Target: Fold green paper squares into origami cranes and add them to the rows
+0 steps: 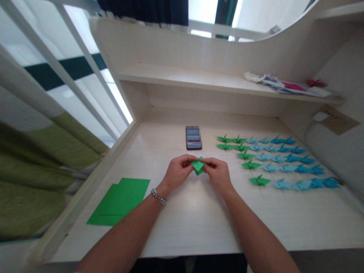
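Both hands pinch a small piece of folded green paper (198, 166) above the middle of the desk. My left hand (179, 170) grips its left side, with a chain bracelet (158, 196) on that wrist. My right hand (218, 172) grips the right side between thumb and fingers. The paper has a diamond-like shape with layered folds and a point facing down toward me. Some fingertips are hidden behind it. Flat green paper sheets (122, 201) lie on the desk left of my left forearm.
Rows of folded paper cranes stand on the right: green cranes (251, 165), pale blue cranes (281, 184) and darker blue cranes (309, 169). A phone (193, 138) lies beyond my hands. Papers (292, 85) rest on the shelf (193, 77). A wall socket (335, 119) is at right.
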Tool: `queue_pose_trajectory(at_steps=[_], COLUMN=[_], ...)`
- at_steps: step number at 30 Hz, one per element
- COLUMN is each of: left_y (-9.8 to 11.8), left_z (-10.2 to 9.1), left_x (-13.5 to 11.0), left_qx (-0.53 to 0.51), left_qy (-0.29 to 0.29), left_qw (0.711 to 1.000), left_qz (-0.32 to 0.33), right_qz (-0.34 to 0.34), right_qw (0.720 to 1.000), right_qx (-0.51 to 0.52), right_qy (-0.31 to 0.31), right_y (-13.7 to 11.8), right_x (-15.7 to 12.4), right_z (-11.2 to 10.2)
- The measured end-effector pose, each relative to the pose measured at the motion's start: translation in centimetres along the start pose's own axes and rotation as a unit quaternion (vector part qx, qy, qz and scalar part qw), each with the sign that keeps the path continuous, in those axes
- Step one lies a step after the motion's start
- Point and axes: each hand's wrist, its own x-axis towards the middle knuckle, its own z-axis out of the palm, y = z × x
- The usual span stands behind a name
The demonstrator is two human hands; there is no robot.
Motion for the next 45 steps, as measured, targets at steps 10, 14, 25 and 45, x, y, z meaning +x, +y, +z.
queue_pose_trajectory(at_steps=[10,14,25,45], left_y=[0.23,0.38,0.10,0.37], left_z=[-0.28,-0.15,-0.26,0.14], left_x=[0.11,0.19,0.01,-0.02], left_qx=[0.033,-0.044,-0.257,-0.242], left_qy=[-0.009,-0.014,-0.064,-0.022], left_qw=[0.999,0.996,0.953,0.949], left_qz=[-0.027,-0.075,-0.144,-0.201], right_qz=[0.025,0.051,0.148,0.129], right_qw=[0.999,0.996,0.969,0.977], right_qx=[0.012,0.056,0.195,0.164], right_qy=[-0.022,-0.037,-0.015,-0.035], right_y=[-0.24,0.22,-0.48,-0.10], right_x=[0.08,0.28,0.06,0.14], right_z=[-0.14,-0.04,0.12,0.14])
